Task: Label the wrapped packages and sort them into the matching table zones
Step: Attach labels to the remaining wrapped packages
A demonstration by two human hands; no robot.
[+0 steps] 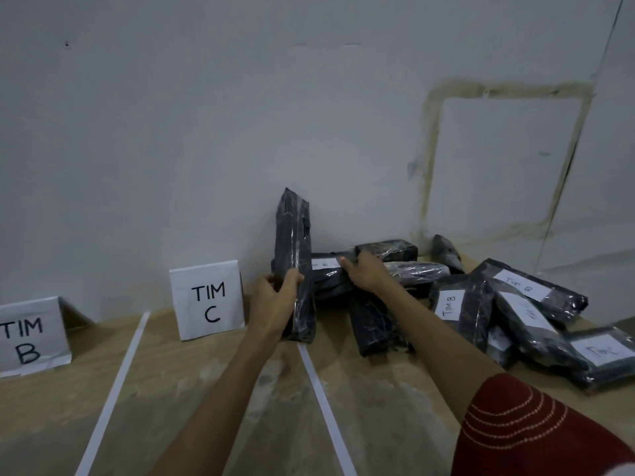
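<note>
My left hand grips a long black wrapped package that stands upright on its end, right of the TIM C sign. My right hand rests on a flat black package with a white label lying against the wall; its fingers reach over that package's top. A pile of several black wrapped packages lies to the right, some with white labels reading TIM B.
A TIM B sign stands at the far left. White tape strips divide the wooden table into zones. The wall stands close behind the packages.
</note>
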